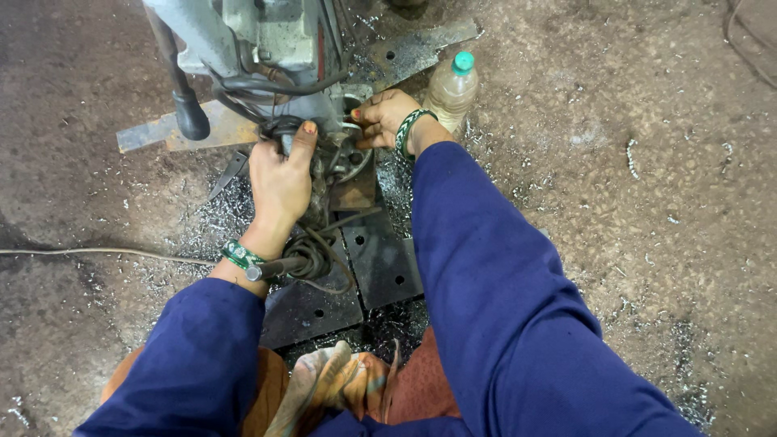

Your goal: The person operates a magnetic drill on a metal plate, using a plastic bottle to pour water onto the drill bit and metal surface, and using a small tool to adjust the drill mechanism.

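Closest to the lens, a bare foot (320, 380) tucks between blue sleeves, just beside drilled steel plates (380, 259) lying on the floor (647, 202). The left hand (279, 182) presses flat against the base of the grey drilling machine (267, 57), its grip spread and holding nothing. The right hand (384, 117) has its grip pinched near the cutter; on what, I cannot tell. Metal shavings (218, 222) lie all around. Risk, as I judge it: bangles or the coiled cable (312, 255) snagging, and shavings cutting skin. A plastic bottle (451, 89) stands near.
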